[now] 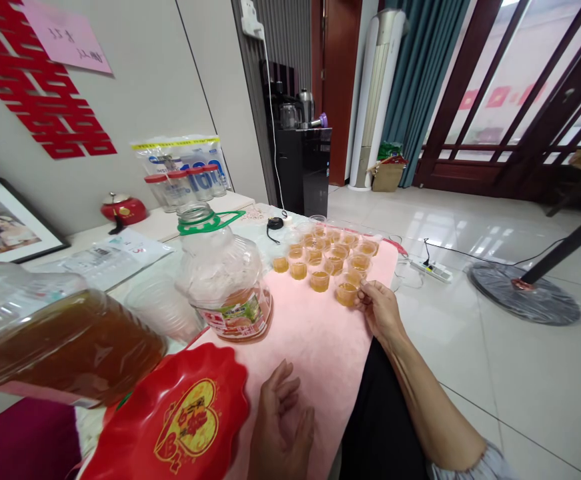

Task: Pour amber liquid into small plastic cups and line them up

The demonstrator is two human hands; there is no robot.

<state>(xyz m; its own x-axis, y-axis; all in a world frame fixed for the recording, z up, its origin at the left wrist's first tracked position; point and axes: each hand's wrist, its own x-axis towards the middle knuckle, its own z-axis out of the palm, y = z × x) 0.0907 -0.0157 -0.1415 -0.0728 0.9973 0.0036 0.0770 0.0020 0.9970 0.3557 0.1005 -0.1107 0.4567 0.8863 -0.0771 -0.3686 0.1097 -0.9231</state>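
Note:
Several small clear cups of amber liquid (331, 257) stand in rows on a pink cloth (315, 340) over the table. My right hand (381, 308) reaches to the nearest cup (346, 293), its fingertips pinched on the cup's rim at the cloth's right edge. My left hand (281, 430) rests on the pink cloth near me, fingers loosely spread, holding nothing. A large clear plastic jug (225, 277) with a green handle ring stands open beside the cups, nearly drained.
A second big jug of amber liquid (60, 340) lies at the near left. A red heart-printed tray (180, 417) sits at the front. Lidded jars in a bag (185, 177), papers and a framed photo (5, 223) line the wall. A fan base (523, 290) and power strip (433, 269) are on the floor.

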